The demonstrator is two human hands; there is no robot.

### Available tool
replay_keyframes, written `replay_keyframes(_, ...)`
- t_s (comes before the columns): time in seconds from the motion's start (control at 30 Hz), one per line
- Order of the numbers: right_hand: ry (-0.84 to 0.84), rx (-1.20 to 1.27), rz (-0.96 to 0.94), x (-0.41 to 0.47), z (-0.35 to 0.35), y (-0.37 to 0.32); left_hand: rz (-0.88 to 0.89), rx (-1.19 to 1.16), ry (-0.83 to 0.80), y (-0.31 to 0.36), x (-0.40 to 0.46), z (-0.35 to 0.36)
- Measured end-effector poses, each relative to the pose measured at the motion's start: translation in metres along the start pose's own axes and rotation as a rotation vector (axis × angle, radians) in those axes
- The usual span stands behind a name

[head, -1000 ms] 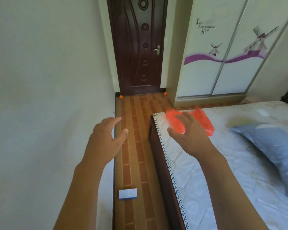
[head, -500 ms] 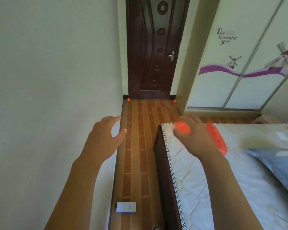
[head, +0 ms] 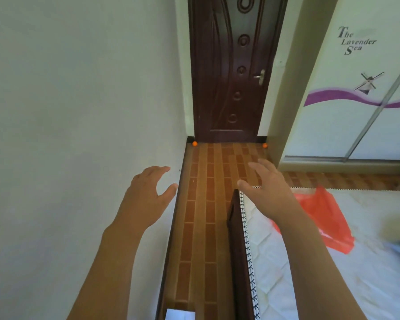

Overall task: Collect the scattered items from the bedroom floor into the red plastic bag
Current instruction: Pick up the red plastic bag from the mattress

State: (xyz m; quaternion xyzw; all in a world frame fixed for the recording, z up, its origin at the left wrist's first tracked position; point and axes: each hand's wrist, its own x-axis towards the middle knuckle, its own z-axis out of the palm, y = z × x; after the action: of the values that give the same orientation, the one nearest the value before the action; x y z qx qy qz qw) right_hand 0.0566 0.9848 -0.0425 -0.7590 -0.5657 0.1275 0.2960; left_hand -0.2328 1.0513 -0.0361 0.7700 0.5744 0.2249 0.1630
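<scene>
Both hands hold nothing, fingers spread. The red bag [head: 326,218] lies on the bed [head: 310,273] near its foot corner, just right of the right hand [head: 269,188], well apart from the left hand [head: 148,192].

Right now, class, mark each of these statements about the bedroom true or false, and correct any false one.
1. The red plastic bag lies on the bed. True.
2. The right hand grips the bag. False: it is open and holds nothing.
3. Two small orange balls, one left and one right, sit on the floor by the door. True.
4. The left hand holds a ball. False: its fingers are spread, holding nothing.
5. The door stands open. False: it is closed.
</scene>
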Motion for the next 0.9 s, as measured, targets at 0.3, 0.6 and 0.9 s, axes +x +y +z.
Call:
replay_keyframes(0.3, -0.027, 0.003, 0.041, 0.092, -0.028, 0.076, 0.032, 0.059, -0.079, 0.079, 0.094, 0.068)
replay_keyframes(0.6, 0.017, 0.049, 0.102, 0.147, -0.038, 0.110, 0.135, 0.060, -0.072, 0.118, 0.172, 0.089)
replay_keyframes(0.9, 0.039, -0.047, 0.127, 0.239, -0.031, 0.122, 0.208, -0.022, -0.116, 0.122, 0.283, 0.134)
